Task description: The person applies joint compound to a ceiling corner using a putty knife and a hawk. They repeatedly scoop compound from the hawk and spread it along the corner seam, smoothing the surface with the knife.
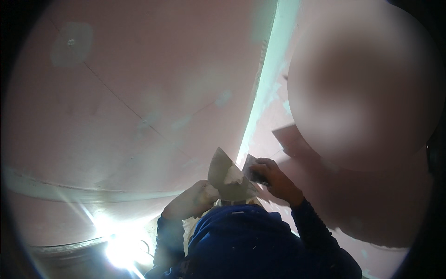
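My left hand (200, 199) is closed at the edge of a broad, roughly triangular grey plastering blade (217, 171), held in front of my chest. A lump of white compound (233, 175) lies on the blade's face. Just to its right, my right hand (278, 182) grips a smaller putty knife (249, 162), its flat end tilted toward the broad blade. Whether the two tools touch, I cannot tell. My fingers cover both handles.
Pinkish boards (139, 88) surround me, with a pale filled seam (265, 79) running up between them. Another pale band (93, 193) crosses at lower left, above a glaring lamp (123, 251). A filled patch (72, 44) marks the upper left. A round blur hides much of the right.
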The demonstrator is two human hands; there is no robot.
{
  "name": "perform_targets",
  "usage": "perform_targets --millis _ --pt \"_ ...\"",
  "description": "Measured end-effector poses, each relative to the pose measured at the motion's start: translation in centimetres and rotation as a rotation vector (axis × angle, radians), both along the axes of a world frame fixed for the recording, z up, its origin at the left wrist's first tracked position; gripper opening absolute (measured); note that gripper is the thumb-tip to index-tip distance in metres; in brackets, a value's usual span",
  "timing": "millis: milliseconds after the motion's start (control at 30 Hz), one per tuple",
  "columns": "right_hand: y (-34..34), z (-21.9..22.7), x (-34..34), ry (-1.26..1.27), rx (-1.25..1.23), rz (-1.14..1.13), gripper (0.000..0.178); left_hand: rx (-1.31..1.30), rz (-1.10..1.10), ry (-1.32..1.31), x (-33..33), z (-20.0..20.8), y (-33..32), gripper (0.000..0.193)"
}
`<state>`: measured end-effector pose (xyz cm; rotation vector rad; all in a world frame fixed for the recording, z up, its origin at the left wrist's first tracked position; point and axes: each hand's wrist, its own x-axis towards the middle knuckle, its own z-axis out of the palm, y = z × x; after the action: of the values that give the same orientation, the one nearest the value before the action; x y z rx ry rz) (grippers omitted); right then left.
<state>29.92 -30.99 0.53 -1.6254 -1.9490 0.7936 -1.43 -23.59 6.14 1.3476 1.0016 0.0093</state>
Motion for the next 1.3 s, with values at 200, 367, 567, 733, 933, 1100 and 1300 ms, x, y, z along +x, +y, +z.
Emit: perform_targets --millis 200,367,567,733,933,1100,1300 --pt "-0.1 2.4 0.8 -0.003 0.012 -0.073 0.047 -0.059 -0.034 0.077 0.8 0.3 1.1 0.064" --pt "0.2 6.5 0.2 -0.289 0.272 0.166 0.053 -0.019 -0.080 0.201 0.8 2.3 1.3 0.073" --pt "-0.3 8.6 -0.3 -0.477 0.422 0.270 0.048 -0.106 -0.128 0.093 -0.9 2.3 2.0 0.064" --pt "-0.3 8.8 -0.8 -0.394 0.424 0.317 0.043 -0.117 -0.141 0.075 -1.1 2.6 1.9 0.065" --pt "0.0 8.7 -0.8 -0.468 0.342 0.362 0.041 -0.087 -0.143 0.178 -0.2 4.0 1.5 0.073" --pt "0.0 10.5 1.0 -0.504 0.255 0.471 0.042 -0.094 -0.159 0.159 -0.6 3.8 1.7 0.065" --pt "0.7 10.8 1.7 -0.386 0.319 0.375 0.035 -0.095 -0.176 0.122 -1.0 2.2 3.1 0.068"
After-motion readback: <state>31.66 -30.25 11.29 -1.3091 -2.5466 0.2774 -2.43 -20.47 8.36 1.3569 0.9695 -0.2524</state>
